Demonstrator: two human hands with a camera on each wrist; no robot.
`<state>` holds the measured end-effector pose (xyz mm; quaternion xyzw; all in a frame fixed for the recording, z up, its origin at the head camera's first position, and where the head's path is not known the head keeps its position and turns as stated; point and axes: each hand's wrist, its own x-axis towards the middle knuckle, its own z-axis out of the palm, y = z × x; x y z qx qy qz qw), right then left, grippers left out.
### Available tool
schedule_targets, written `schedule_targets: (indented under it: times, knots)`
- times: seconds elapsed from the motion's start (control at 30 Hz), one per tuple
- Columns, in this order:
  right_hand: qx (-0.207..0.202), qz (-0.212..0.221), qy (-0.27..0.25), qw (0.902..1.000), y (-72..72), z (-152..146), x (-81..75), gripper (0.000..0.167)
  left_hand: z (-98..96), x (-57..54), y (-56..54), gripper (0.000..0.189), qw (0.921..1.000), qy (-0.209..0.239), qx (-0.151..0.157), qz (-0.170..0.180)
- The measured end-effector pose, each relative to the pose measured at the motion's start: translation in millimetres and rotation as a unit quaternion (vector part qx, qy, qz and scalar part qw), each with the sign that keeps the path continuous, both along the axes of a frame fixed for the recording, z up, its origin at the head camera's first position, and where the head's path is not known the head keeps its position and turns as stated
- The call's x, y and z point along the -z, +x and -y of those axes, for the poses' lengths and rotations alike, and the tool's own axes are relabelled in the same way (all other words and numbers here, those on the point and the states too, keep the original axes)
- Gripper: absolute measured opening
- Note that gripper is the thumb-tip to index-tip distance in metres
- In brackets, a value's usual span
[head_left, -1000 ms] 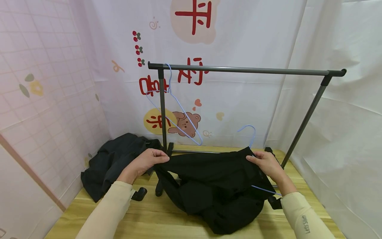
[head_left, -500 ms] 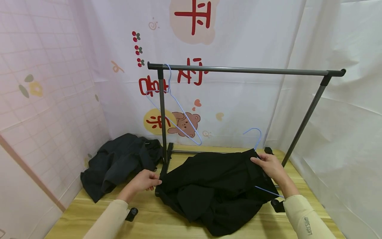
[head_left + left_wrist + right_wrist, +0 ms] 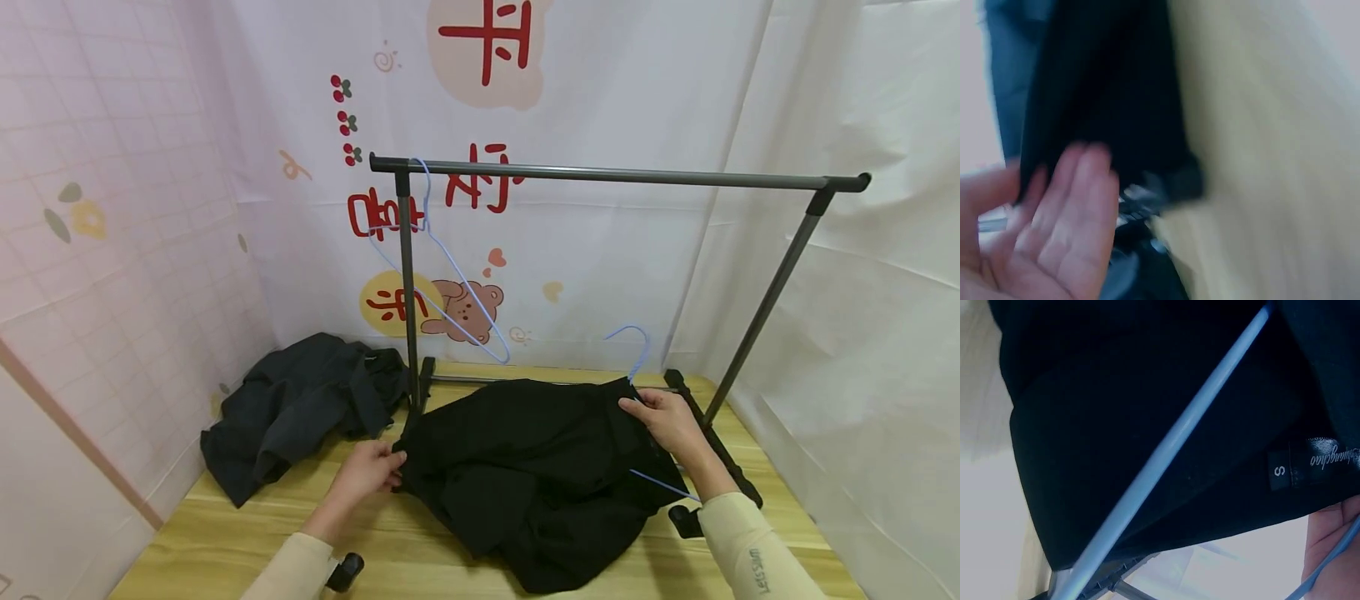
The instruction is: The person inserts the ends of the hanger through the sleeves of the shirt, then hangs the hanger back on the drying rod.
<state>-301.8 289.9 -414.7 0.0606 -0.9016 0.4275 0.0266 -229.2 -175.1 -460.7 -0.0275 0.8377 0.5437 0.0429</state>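
A black garment (image 3: 525, 467) with a waistband spreads low over the wooden table. A blue wire hanger (image 3: 637, 342) is partly inside it; its hook stands above the fabric and its lower bar crosses the front. My right hand (image 3: 671, 425) pinches the garment's top right corner together with the hanger. In the right wrist view, the hanger bar (image 3: 1166, 447) runs across the cloth, near a label (image 3: 1310, 462) marked S. My left hand (image 3: 366, 471) holds the garment's left edge, thumb in front; the blurred left wrist view has cloth between thumb and fingers (image 3: 1085, 206).
A dark metal clothes rack (image 3: 600, 175) stands behind the garment, its feet on the table (image 3: 405, 558). A second blue hanger (image 3: 468, 292) hangs from its left end. Another dark garment (image 3: 300, 408) lies crumpled at the left, by the curtained side wall.
My left hand has come down and slightly left, lowering the garment's left edge from its raised, stretched position. The right hand has barely shifted, still holding the corner and hanger.
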Motion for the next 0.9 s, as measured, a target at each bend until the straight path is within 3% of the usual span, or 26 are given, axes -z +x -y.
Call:
schedule_targets:
  times: [0.07,0.17,0.23,0.3,0.37,0.4,0.47,0.53,0.6,0.67,0.77,0.9]
  knots:
    - [0.002,0.001,0.001,1.0000,0.0,2.5,1.1,0.042,2.6,-12.1,-5.0,0.025,0.9926,0.115,-0.035,0.011]
    - [0.010,0.001,0.005,0.9999,0.9,5.9,0.8,0.043,11.1,-33.8,-12.8,0.022,0.9680,0.247,-0.043,0.018]
    - [0.011,0.001,0.009,0.9999,2.0,7.0,-0.5,0.045,18.8,-48.8,-16.8,0.023,0.9541,0.297,-0.035,0.014]
    - [0.014,0.001,0.013,0.9998,3.3,7.4,-2.4,0.047,27.6,-63.2,-20.1,0.025,0.9502,0.309,-0.039,0.004]
    - [0.014,0.002,0.015,0.9998,4.6,6.9,-4.6,0.050,37.7,-75.8,-23.2,0.025,0.9594,0.278,-0.048,-0.009]
    - [0.013,0.003,0.015,0.9998,5.0,6.5,-5.6,0.051,43.6,-81.1,-24.8,0.025,0.9695,0.240,-0.047,-0.020]
    - [0.013,0.006,0.016,0.9998,5.3,5.4,-7.2,0.057,54.8,-88.0,-27.9,0.028,0.9885,0.142,-0.036,-0.039]
    - [0.012,0.007,0.021,0.9997,5.2,4.4,-8.2,0.063,65.4,-87.8,-31.5,0.033,0.9975,0.039,-0.015,-0.057]
    - [0.012,0.011,0.020,0.9997,4.4,3.6,-7.3,0.063,74.7,-80.5,-34.8,0.034,0.9959,-0.054,0.012,-0.072]
    - [0.011,0.011,0.020,0.9997,4.1,3.2,-5.6,0.062,83.1,-67.8,-36.7,0.030,0.9901,-0.114,0.038,-0.072]
    - [0.011,0.017,0.014,0.9997,3.9,2.6,-2.2,0.058,95.2,-46.0,-35.0,0.026,0.9831,-0.160,0.063,-0.061]
    - [0.011,0.021,0.013,0.9996,4.9,0.3,-0.5,0.063,109.2,-24.0,-23.8,0.032,0.9745,-0.202,0.090,-0.041]
